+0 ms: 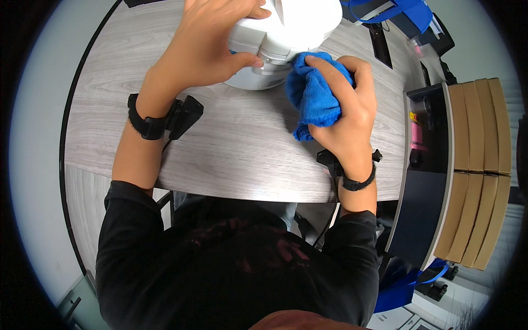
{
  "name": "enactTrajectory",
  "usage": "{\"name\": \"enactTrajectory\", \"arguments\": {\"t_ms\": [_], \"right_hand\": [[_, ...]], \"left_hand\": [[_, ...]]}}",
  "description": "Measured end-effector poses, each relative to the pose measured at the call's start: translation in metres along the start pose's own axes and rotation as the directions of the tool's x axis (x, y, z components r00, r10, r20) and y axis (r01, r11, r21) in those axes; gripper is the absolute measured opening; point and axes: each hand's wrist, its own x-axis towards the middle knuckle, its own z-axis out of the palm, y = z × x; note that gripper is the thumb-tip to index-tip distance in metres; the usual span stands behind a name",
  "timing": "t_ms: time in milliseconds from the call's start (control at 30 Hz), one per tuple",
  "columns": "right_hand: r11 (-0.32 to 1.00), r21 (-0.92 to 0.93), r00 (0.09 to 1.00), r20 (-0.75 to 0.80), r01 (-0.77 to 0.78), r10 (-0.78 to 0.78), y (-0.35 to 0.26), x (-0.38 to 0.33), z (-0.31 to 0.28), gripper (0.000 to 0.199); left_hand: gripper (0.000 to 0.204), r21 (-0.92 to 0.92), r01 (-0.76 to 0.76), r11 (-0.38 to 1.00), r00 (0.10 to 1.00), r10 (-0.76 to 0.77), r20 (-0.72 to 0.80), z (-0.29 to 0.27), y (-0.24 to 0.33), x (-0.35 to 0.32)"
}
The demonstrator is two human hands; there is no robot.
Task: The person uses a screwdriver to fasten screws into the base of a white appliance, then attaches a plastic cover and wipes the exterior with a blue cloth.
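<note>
A white rounded plastic appliance (308,27) with a lid stands at the far edge of my view, its top cut off. My left hand (212,49) grips it from the left, fingers curled over the lid and thumb at the latch on its front. My right hand (349,104) holds a bunched blue cloth (314,96), pressed against or very near the appliance's lower right front. Part of the cloth hangs down toward me. The appliance's far side is hidden.
Pale wood-grain table (236,148) lies under both hands, its curved front edge close to my body. A dark open cabinet (426,165) stands at the right, with brown cardboard boxes (478,132) beside it. A blue bag (412,14) is at the far right.
</note>
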Motion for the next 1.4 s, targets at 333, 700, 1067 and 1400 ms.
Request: {"name": "enactTrajectory", "arguments": {"t_ms": [333,700,1067,1400], "right_hand": [[0.999,-0.051,0.999,-0.029,0.016,-0.017,0.014,-0.002,0.007,0.063],[0.999,0.03,0.998,-0.053,0.034,-0.032,0.001,0.002,0.0,0.061],[0.998,0.007,0.998,-0.02,0.059,-0.059,0.002,-0.001,0.011,0.066],[0.998,-0.018,0.998,0.009,0.055,-0.055,-0.008,0.0,0.016,0.068]], "left_hand": [[0.071,-0.006,-0.027,1.0,0.999,0.027,0.028,-0.001,-0.004,-0.003],[0.07,-0.004,-0.044,0.999,0.999,0.044,0.02,-0.002,-0.003,-0.004],[0.07,-0.015,-0.043,0.999,0.999,0.043,0.003,-0.003,-0.001,-0.002],[0.069,-0.006,-0.032,0.999,0.999,0.032,-0.004,0.0,0.001,0.0]]}}
